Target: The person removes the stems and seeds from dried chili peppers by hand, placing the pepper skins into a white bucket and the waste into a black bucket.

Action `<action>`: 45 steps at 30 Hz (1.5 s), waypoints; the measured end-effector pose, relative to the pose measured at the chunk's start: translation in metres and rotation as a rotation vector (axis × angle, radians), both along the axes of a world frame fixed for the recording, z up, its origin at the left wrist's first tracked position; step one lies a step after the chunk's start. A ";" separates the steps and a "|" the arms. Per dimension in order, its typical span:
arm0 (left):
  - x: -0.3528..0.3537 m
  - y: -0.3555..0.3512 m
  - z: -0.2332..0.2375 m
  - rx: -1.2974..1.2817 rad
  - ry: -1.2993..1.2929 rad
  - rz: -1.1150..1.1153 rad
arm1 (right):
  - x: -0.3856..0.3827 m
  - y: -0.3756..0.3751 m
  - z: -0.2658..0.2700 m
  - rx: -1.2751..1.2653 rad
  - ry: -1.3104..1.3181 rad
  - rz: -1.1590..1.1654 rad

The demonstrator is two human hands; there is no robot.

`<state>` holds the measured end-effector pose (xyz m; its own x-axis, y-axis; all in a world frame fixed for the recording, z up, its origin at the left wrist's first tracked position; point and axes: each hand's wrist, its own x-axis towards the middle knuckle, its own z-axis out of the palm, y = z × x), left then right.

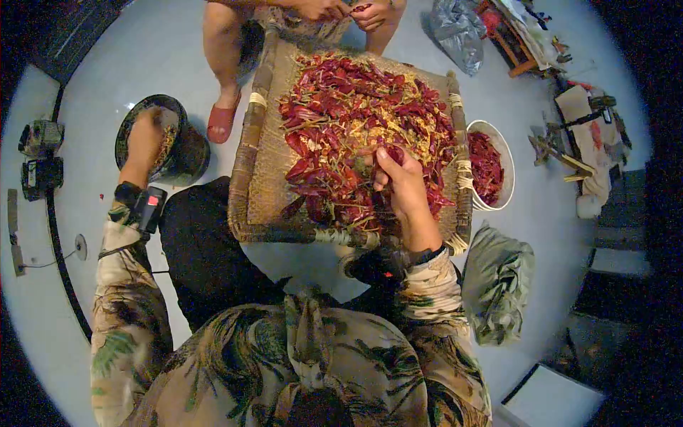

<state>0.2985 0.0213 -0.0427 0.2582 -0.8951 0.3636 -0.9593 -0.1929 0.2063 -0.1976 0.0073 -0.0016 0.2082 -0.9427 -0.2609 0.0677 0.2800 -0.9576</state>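
Note:
Dried red chillies [334, 92] with yellow seeds and stems lie heaped on a square woven tray [260, 192] in front of me. Over the near right part of the heap, my right hand [402, 181] is closed, thumb against fingers, on a dark red chilli [391, 153]. To the left, my left hand [144, 139] is over the opening of a black bucket [186, 160] with stems and yellowish bits inside. That hand is blurred, so its fingers and anything in them cannot be made out.
Right of the tray stands a white bucket [509, 167] of red chillies, with a green bag [498, 285] nearer me. Across the tray sits another person, whose hands [348, 13] hold a chilli. A grey plastic bag [457, 35] and a wooden stool [523, 67] are at the upper right.

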 end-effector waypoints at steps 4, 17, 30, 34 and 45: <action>-0.113 -0.014 0.055 0.196 0.273 -0.262 | 0.000 -0.001 0.002 0.039 -0.063 0.002; -0.227 -0.069 -0.049 0.336 -0.232 -0.576 | -0.055 -0.022 0.037 -0.143 -0.077 -0.308; -0.229 -0.077 -0.047 0.454 -0.323 -0.579 | -0.219 -0.059 -0.026 -0.158 -0.783 -0.909; -0.228 -0.066 -0.025 0.351 -0.239 -0.610 | -0.192 -0.072 -0.016 -0.069 -0.612 -0.852; -0.262 -0.018 0.045 0.059 0.584 -0.598 | -0.028 -0.023 0.025 -0.543 0.547 0.042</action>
